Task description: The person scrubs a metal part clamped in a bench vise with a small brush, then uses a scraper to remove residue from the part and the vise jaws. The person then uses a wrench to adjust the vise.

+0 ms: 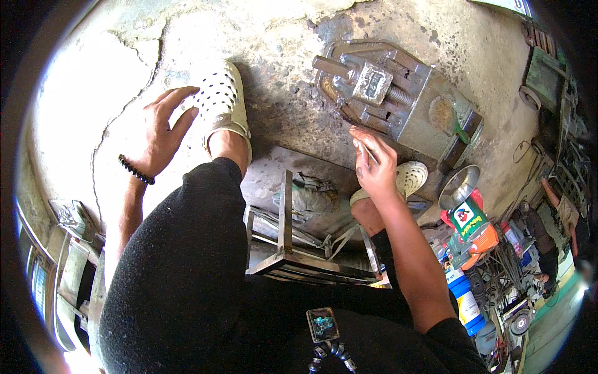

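My right hand (pixel 375 163) is closed around a thin metal rod-like tool, its tip pointing up toward the base of a heavy grey metal vise (pixel 398 93) that sits on the cracked concrete floor (pixel 112 68). My left hand (pixel 163 128) hangs with fingers spread and holds nothing; it is just left of my cream perforated clog (pixel 222 103), and a black bead bracelet circles its wrist. My other clog (pixel 408 177) shows behind the right hand. My black-clad legs straddle a small metal-frame stool (pixel 293 249).
A metal funnel (pixel 458 186), a green-labelled can and orange and blue containers (pixel 470 230) crowd the right. Machine parts and belts lie at the lower right. Another person's arm (pixel 557 202) is at the far right. Metal scrap (pixel 71 262) sits at the lower left.
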### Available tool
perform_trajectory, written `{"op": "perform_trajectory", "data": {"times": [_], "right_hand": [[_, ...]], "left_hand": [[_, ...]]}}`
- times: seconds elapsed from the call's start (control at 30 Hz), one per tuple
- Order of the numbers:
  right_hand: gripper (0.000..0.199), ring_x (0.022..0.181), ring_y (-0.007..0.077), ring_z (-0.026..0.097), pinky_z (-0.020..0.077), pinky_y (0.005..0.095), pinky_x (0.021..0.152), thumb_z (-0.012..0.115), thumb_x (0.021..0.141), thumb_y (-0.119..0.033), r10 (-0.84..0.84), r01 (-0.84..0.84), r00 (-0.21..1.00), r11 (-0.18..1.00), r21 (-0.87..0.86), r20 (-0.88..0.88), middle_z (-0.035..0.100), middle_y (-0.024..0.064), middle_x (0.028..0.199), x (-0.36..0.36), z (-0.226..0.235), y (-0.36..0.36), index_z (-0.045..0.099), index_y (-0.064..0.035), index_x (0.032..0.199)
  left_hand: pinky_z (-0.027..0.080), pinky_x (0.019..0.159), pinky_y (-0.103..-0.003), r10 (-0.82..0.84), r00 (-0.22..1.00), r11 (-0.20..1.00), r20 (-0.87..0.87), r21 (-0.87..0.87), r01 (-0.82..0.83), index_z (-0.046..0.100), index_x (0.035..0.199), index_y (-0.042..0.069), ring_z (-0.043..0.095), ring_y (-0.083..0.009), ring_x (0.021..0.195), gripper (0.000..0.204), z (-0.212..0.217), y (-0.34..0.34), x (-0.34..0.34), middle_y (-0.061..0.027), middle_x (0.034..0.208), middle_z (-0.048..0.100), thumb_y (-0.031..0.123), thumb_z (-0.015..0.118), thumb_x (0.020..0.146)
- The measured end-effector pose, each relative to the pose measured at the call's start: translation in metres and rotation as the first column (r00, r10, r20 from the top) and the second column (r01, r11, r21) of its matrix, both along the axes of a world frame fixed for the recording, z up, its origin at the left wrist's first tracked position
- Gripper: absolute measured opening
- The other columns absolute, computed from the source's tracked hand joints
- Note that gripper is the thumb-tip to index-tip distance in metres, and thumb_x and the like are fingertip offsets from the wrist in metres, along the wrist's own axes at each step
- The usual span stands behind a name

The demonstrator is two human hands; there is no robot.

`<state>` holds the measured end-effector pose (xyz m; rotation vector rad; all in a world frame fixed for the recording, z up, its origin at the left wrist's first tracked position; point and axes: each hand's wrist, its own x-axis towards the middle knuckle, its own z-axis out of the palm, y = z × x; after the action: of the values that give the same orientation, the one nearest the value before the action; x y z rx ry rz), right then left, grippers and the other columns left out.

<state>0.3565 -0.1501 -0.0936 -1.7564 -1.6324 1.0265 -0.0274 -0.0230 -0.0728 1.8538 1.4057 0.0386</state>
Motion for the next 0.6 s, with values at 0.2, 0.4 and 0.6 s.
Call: {"op": "perform_trajectory", "data": {"times": [0.2, 0.4, 0.6], "right_hand": [[0.022, 0.101, 0.0298, 0.070, 0.0531, 0.0361, 0.091, 0.053, 0.088, 0.009, -0.010, 0.009, 0.999, 0.999, 0.033, 0.035, 0.071, 0.0190, 0.106, -0.007, -0.003, 0.005, 0.067, 0.0056, 0.105], [0.021, 0.100, 0.0297, 0.070, 0.0538, 0.0354, 0.089, 0.055, 0.089, 0.007, -0.058, 0.057, 0.998, 0.997, 0.058, 0.021, 0.071, 0.0188, 0.107, -0.014, 0.001, 0.009, 0.067, 0.0051, 0.105], [0.023, 0.101, 0.0303, 0.070, 0.0533, 0.0344, 0.089, 0.054, 0.086, 0.009, 0.004, -0.005, 0.999, 1.000, 0.006, 0.054, 0.070, 0.0201, 0.108, -0.021, 0.002, 0.011, 0.066, 0.0061, 0.105]], "left_hand": [[0.053, 0.094, -0.038, 0.011, 1.000, 1.000, 0.028, 0.005, -0.011, 0.064, 0.123, 0.000, 0.066, -0.0281, 0.107, 0.033, -0.001, -0.002, 0.001, -0.0168, 0.118, 0.069, 0.007, 0.068, 0.091], [0.052, 0.095, -0.038, -0.001, 1.000, 1.000, -0.003, -0.010, 0.001, 0.064, 0.124, 0.000, 0.066, -0.0281, 0.108, 0.034, 0.002, 0.000, 0.002, -0.0164, 0.118, 0.069, 0.007, 0.068, 0.091], [0.052, 0.094, -0.039, 0.001, 1.000, 1.000, 0.014, 0.010, -0.001, 0.064, 0.124, 0.000, 0.066, -0.0286, 0.107, 0.034, 0.000, -0.001, 0.000, -0.0159, 0.118, 0.069, 0.008, 0.068, 0.091]]}}
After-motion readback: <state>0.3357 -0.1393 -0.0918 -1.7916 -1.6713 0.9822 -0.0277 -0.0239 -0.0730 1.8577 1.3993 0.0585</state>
